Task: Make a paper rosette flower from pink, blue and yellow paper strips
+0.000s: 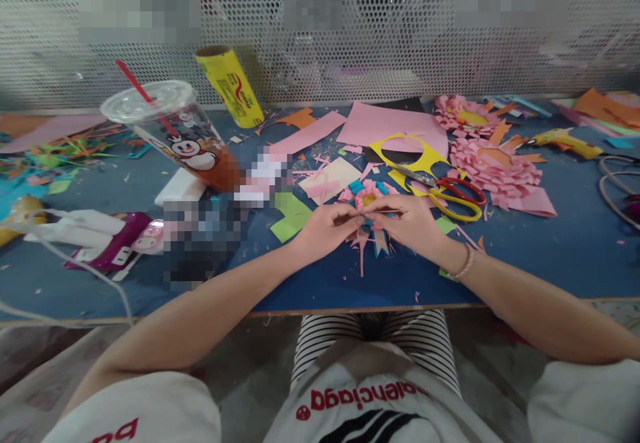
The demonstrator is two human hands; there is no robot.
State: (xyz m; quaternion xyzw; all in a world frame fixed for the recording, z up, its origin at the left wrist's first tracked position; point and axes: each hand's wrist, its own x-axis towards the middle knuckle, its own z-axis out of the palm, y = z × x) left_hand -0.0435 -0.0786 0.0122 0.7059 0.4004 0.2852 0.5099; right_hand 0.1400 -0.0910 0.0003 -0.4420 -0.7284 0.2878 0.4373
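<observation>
My left hand [327, 226] and my right hand [414, 222] meet near the front edge of the table, fingertips pinched close together. Something small and thin seems to be between them, but I cannot make out what it is. Directly behind and under the fingers is a paper rosette [369, 198] with a yellow centre, pink ruffles, blue loops and ribbon tails. My fingers cover part of it. Scissors [463, 193] with red and yellow handles lie just beyond my right hand, on yellow paper [437, 158] with round holes cut out. Green paper [290, 220] lies beside my left hand.
Pink paper flowers [500, 173] and a yellow glue gun [567, 141] with a cable lie at right. Pink sheets [395, 123] are behind. At left stand a drink cup [200, 153] with a straw, a yellow tube [233, 90] and a purple power strip [107, 250]. A perforated screen [310, 63] borders the table.
</observation>
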